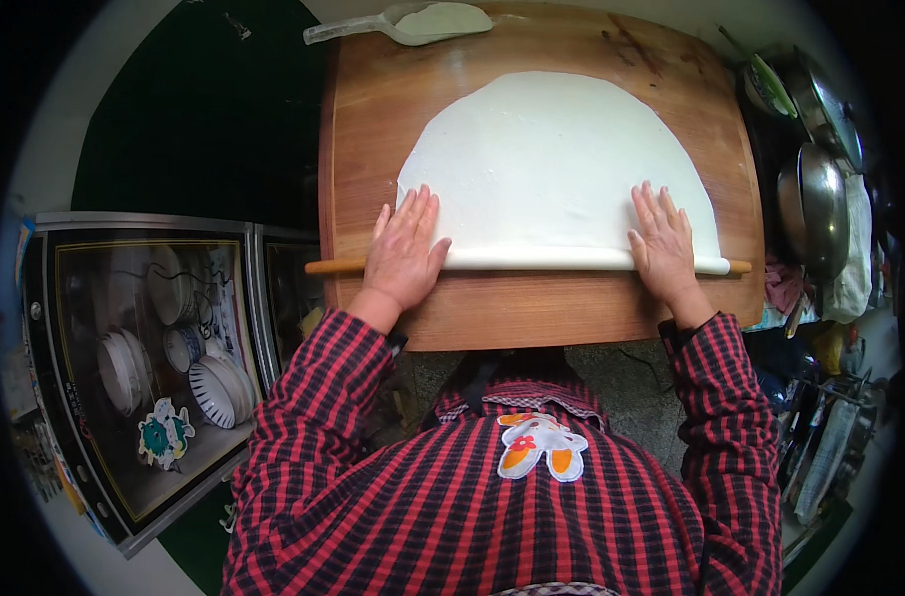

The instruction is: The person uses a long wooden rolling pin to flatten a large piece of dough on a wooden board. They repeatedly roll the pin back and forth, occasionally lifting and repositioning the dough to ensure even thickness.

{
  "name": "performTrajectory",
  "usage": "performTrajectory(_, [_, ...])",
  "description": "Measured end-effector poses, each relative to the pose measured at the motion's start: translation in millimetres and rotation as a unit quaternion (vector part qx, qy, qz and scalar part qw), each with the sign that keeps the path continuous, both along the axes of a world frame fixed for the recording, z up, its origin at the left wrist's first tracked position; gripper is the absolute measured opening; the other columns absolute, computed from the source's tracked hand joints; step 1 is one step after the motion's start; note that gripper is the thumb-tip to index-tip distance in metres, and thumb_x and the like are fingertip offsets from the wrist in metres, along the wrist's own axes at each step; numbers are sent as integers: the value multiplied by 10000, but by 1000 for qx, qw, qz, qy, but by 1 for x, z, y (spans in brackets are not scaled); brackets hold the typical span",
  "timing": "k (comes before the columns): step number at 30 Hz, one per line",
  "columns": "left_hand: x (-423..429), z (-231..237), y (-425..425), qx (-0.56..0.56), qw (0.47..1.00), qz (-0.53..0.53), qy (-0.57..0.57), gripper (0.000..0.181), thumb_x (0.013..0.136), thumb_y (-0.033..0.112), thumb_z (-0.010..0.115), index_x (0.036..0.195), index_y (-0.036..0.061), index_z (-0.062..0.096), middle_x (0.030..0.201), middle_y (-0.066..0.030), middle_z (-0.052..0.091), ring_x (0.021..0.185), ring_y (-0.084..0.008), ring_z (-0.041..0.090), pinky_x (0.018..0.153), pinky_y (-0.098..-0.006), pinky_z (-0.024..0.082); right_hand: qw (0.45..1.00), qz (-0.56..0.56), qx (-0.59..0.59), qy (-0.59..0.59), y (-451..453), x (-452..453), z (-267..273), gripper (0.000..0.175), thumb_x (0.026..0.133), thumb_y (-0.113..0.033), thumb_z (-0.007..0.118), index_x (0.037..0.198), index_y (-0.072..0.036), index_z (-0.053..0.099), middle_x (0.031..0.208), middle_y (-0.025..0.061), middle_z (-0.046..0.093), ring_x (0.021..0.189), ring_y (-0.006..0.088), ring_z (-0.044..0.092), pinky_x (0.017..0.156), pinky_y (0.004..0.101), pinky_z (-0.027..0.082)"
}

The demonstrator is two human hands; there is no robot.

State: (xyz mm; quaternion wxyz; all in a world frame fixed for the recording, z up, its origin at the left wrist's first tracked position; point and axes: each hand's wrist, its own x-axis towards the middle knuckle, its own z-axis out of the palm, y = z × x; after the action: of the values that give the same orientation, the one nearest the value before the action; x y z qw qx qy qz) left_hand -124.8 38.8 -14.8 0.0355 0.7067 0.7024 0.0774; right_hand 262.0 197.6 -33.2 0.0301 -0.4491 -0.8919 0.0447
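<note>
A broad, thin sheet of white dough (549, 156) lies spread over a wooden board (497, 309), rounded at its far side. Its near edge is wrapped around a long wooden rolling pin (337, 266), whose bare ends stick out left and right. My left hand (408, 249) rests flat, palm down, on the pin's left part, fingers pointing away from me over the dough's edge. On the wrapped pin's right part lies my right hand (661, 238), also palm down, with fingertips on the sheet. Neither hand curls around the pin.
A clear scoop of flour (441, 21) sits at the board's far left edge. To the left stands a glass-doored cabinet (147, 372) with bowls and plates. Metal pans (821, 212), a lidded pot (832, 112) and a bowl (762, 89) crowd the right side.
</note>
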Motion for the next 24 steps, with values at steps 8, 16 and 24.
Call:
performTrajectory(8, [34,22,-119,-160,983,-71,-63,819,896,279,739,1576,13,368,1644,-174,375,1530,-341,342,1251,-563,242,984,27,-132,-113,-113,49,46,653,985,-363,612,1579,-163,429,1650,133,387,1543,378,294,1260,562,204])
performTrajectory(16, [28,32,9,16,998,-53,16,784,949,378,669,1570,1,371,1664,-185,335,1549,-340,301,1261,-552,225,998,60,0,25,-19,-24,40,653,1004,-368,599,1565,-82,427,1650,112,388,1531,345,320,1247,535,250])
performTrajectory(24, [44,14,92,-18,1000,-20,-8,624,1038,350,521,1551,11,417,1624,-190,409,1517,-343,362,1231,-514,290,997,72,13,18,38,-93,28,648,1056,-468,494,1574,-87,413,1639,145,400,1524,383,323,1231,538,270])
